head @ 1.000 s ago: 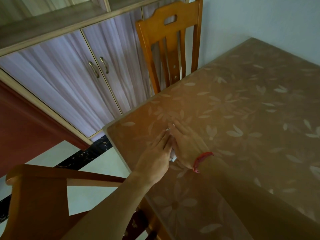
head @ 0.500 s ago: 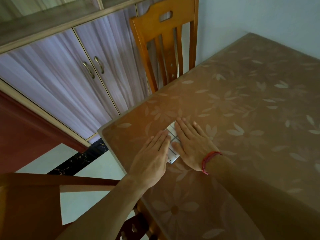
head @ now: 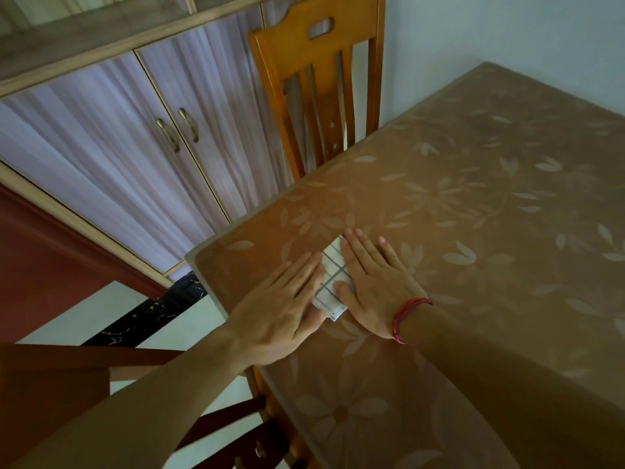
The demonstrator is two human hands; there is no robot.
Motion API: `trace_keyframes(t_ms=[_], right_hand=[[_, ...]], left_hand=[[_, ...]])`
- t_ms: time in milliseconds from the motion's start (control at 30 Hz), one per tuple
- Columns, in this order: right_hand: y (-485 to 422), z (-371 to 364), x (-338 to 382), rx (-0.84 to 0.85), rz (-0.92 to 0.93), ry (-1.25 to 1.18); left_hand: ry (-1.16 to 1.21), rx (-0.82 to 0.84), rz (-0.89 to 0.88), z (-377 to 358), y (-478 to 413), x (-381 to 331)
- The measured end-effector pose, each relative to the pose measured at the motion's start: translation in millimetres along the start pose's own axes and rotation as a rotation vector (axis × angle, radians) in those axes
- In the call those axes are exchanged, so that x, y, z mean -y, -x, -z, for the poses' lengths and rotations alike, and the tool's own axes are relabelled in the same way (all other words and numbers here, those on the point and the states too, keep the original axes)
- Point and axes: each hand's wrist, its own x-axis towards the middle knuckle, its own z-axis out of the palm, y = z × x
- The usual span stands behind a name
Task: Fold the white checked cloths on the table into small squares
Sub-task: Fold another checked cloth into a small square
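From the head camera, your left hand [head: 284,299] and right hand [head: 375,282] both lie flat, palms down and fingers straight, on a white checked cloth [head: 329,279] near the corner of the table [head: 473,214]. Neither hand grips anything; they press the cloth from either side, and only a narrow strip of it shows between them. That strip looks small and layered, so I judge this cloth is already folded down to about its final square and you are smoothing it flat. No other cloths show on the table in this view, folded or unfolded, so I cannot tell how many are left.

A small tag pokes out at the near corner of the cloth, by your left fingertips, but anything printed on it is too small to read. Your right wrist wears a red band [head: 407,314] with no writing visible.
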Motion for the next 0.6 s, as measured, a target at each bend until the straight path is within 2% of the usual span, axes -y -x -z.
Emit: trace_keyframes(t_ms=[133,367,467,600], right_hand=[[-2.0,4.5,2.0,0.006,-0.008,0.005],[38.9,8.2,-8.8,0.052,-0.076,0.044],[36.5,12.1,-7.8,0.086,-0.089,0.025],[30.8,30.7,-6.4,0.116,-0.100,-0.147]], left_hand=[[-0.056,0.017,-0.006,-3.7,29.1,6.2],[-0.003,0.014,0.063,-2.7,24.8,0.9],[0.232,-0.054,0.109,7.7,17.5,-3.1],[0.600,-0.132,0.305,34.0,-0.6,-6.4]])
